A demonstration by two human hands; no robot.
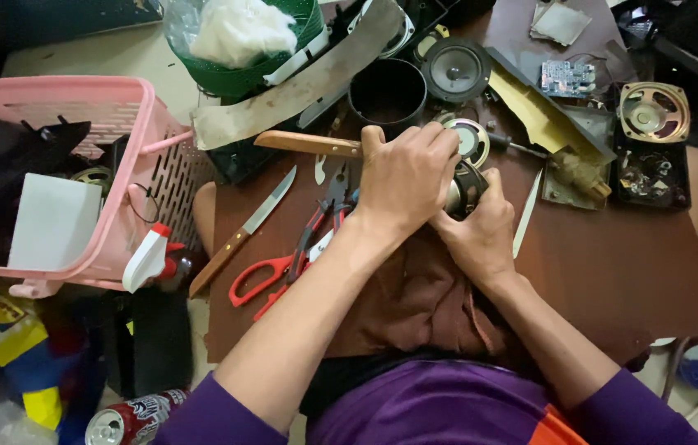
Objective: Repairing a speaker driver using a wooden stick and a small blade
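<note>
The left hand (pixel 405 177) grips a wooden-handled tool (pixel 309 143), pressing it into a small speaker (pixel 466 186) that the right hand (pixel 479 231) clamps over the brown table (pixel 613 264). The speaker looks intact, prying barely begun; 2 other speakers lie nearby.

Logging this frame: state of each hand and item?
Left hand: closed on a wooden handle.
Right hand: gripping a speaker part.
Knife: lying flat on the table.
Scissors: lying closed.
Pink basket: upright, filled.
Can: on its side.
</note>
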